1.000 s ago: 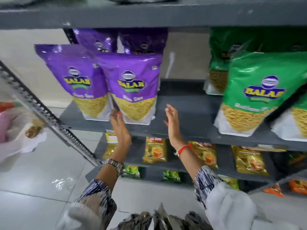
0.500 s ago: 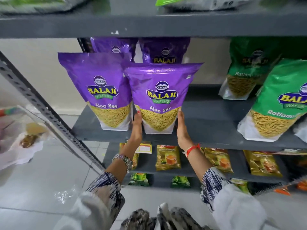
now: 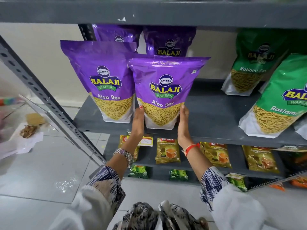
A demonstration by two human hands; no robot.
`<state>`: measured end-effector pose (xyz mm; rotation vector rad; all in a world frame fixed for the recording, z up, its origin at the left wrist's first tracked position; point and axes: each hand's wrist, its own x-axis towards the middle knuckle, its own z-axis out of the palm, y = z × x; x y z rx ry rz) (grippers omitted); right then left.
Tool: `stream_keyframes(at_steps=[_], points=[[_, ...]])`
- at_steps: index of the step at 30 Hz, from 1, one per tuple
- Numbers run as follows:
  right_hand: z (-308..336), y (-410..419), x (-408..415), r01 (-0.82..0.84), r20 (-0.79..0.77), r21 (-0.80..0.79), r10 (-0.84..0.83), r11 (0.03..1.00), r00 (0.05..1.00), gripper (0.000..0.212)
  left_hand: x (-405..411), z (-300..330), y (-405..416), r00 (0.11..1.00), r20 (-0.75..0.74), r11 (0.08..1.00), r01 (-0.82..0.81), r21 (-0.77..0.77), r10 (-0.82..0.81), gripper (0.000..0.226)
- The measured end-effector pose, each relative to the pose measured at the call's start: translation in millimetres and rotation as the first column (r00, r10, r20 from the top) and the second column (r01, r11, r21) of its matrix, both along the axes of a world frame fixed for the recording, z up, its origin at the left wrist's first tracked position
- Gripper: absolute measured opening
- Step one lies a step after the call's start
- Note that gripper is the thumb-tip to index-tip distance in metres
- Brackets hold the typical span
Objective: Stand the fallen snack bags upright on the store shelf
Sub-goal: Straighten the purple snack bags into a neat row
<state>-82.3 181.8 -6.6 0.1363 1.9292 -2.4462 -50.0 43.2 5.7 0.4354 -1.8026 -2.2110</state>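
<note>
A purple Aloo Sev bag (image 3: 164, 90) stands upright at the front of the grey shelf (image 3: 211, 113). My left hand (image 3: 138, 123) presses its lower left side and my right hand (image 3: 182, 125) its lower right side, so both hands hold it. A second purple Aloo Sev bag (image 3: 101, 78) stands upright just to its left, touching it. Two more purple bags (image 3: 169, 42) stand behind them. To the right, green Ratlami Sev bags (image 3: 282, 97) lean tilted on the same shelf, with another (image 3: 252, 63) behind.
The shelf above (image 3: 149, 12) hangs low over the bag tops. A slanted perforated metal upright (image 3: 41, 93) borders the left side. Tea packets (image 3: 167, 151) line the lower shelf. Bare shelf lies between the purple and green bags. Tiled floor (image 3: 41, 163) spreads to the left.
My hands went from open and apart in front of the shelf to clasping both sides of the front purple bag. The view has moved closer and to the left.
</note>
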Motion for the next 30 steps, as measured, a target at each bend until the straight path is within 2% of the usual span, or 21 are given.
stream_keyframes(at_steps=[1, 3, 5, 7, 9, 12, 14, 18, 19, 21, 23, 26, 28, 30], points=[[1.0, -1.6, 5.4, 0.097, -0.005, -0.006, -0.097, 0.995, 0.995, 0.046, 7.4, -2.7, 0.4, 0.992, -0.022, 0.986, -0.123, -0.111, 0.122, 0.021], [-0.2, -8.8, 25.7, 0.305, -0.011, 0.022, -0.304, 0.952, 0.952, 0.041, 25.3, -13.5, -5.2, 0.911, -0.125, 0.867, -0.413, -0.277, 0.394, 0.022], [-11.6, -25.0, 55.1, 0.378, -0.067, 0.054, -0.374, 0.924, 0.925, 0.028, 41.4, -23.6, -21.4, 0.82, -0.239, 0.739, -0.572, -0.355, 0.52, 0.019], [-22.9, -48.1, 83.9, 0.254, -0.119, 0.061, -0.246, 0.965, 0.962, 0.018, 47.2, -26.0, -47.1, 0.749, -0.258, 0.676, -0.663, -0.323, 0.611, 0.017], [-28.3, -71.1, 97.2, 0.036, -0.125, 0.088, -0.024, 0.995, 0.992, 0.02, 43.5, -19.8, -76.7, 0.706, -0.213, 0.673, -0.709, -0.211, 0.676, 0.014], [-23.5, -108.4, 89.4, -0.193, -0.081, 0.183, 0.21, 0.964, 0.974, 0.054, 29.9, -9.3, -118.1, 0.755, -0.145, 0.752, -0.653, -0.091, 0.639, 0.023], [-13.2, -132.7, 79.6, -0.236, -0.066, 0.194, 0.252, 0.952, 0.965, 0.074, 20.4, -4.3, -141.3, 0.845, -0.059, 0.839, -0.534, -0.101, 0.531, 0.042], [4.2, -155.5, 56.2, -0.196, -0.041, 0.179, 0.207, 0.964, 0.978, 0.08, 8.0, 0.4, -151.1, 0.952, 0.12, 0.959, -0.28, -0.036, 0.283, 0.085], [5.2, -158.6, 51.2, -0.181, -0.017, 0.175, 0.187, 0.968, 0.982, 0.083, 8.1, 2.5, -147.8, 0.964, 0.111, 0.97, -0.241, -0.021, 0.242, 0.082], [7.4, -163.0, 44.1, -0.161, 0.015, 0.169, 0.161, 0.972, 0.987, 0.091, 9.8, 9.2, -137.6, 0.972, 0.048, 0.972, -0.228, -0.056, 0.231, 0.046], [6.3, -166.1, 40.1, -0.159, 0.0, 0.175, 0.162, 0.972, 0.987, 0.091, 9.3, 10.3, -133.4, 0.975, 0.002, 0.973, -0.222, -0.06, 0.222, 0.027], [0.4, -170.3, 36.9, -0.167, -0.027, 0.197, 0.176, 0.966, 0.984, 0.084, 12.3, 10.1, -138.7, 0.977, -0.015, 0.974, -0.214, -0.081, 0.213, 0.034], [-1.4, -172.3, 35.4, -0.193, -0.002, 0.202, 0.198, 0.96, 0.98, 0.089, 13.7, 10.1, -143.5, 0.976, -0.005, 0.974, -0.217, -0.069, 0.217, 0.042], [-3.5, -174.7, 36.2, -0.212, 0.012, 0.195, 0.214, 0.957, 0.977, 0.09, 15.8, 9.7, -147.2, 0.974, -0.005, 0.972, -0.228, -0.054, 0.228, 0.037]])
